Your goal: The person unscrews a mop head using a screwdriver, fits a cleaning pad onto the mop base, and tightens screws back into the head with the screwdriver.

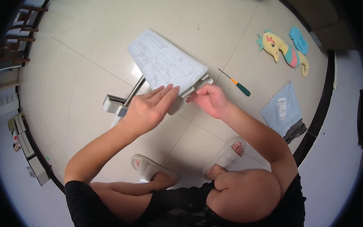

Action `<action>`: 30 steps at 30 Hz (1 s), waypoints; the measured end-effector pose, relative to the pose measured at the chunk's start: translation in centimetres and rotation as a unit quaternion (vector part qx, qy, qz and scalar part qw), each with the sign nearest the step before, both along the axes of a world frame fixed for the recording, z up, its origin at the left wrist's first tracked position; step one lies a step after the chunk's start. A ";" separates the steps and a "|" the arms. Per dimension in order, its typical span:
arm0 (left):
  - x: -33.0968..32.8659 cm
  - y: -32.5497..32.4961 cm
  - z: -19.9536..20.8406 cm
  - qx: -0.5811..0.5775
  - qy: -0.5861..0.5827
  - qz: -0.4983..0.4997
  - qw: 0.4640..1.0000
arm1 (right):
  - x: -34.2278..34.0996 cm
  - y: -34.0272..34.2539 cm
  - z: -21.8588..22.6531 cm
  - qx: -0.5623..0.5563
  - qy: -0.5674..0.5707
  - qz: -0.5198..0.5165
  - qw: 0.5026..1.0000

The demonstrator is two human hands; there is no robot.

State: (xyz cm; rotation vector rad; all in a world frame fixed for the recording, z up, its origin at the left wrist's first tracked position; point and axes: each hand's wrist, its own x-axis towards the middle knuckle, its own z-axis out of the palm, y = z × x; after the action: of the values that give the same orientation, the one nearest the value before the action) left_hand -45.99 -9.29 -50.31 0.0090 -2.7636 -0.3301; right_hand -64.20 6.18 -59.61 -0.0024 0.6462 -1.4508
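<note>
A flat mop head (167, 59) with a pale grey, mottled cloth pad is tilted up in front of me, pad side showing. Its metal pole (134, 91) runs down behind it to the lower left, past a white and grey plastic part (115, 106) with a ridged dark slot. Across the pad's near edge lie the outstretched fingers of my left hand (151, 108). My right hand (210, 99) pinches the mop head's near right edge, where white plastic clips (187, 92) stick out. The right fingertips are partly hidden behind that edge.
On the tiled floor to the right lies a screwdriver (240, 88) with a green and orange handle. Beyond it are a seahorse plush toy (290, 54), a blue slipper (299, 40) and a grey-blue mailing bag (283, 109). My slippered feet (147, 168) stand below the mop.
</note>
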 end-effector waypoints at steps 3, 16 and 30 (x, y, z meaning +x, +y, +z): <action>-0.1 2.3 0.1 0.003 -0.029 0.007 1.000 | -0.2 1.1 -0.2 -0.004 -0.018 -0.010 1.000; 0.1 3.7 -0.2 0.005 -0.001 -0.015 1.000 | -0.5 2.0 2.0 -0.009 0.038 -0.009 0.999; 1.0 1.9 -2.8 0.179 -0.018 -0.037 0.983 | -0.1 2.3 2.7 0.036 0.100 -0.016 0.994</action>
State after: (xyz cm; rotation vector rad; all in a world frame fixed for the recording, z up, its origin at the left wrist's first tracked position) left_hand -45.00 -7.36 -53.12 0.0027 -2.7057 -0.8492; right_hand -64.30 8.47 -56.95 -0.0829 0.8656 -1.4679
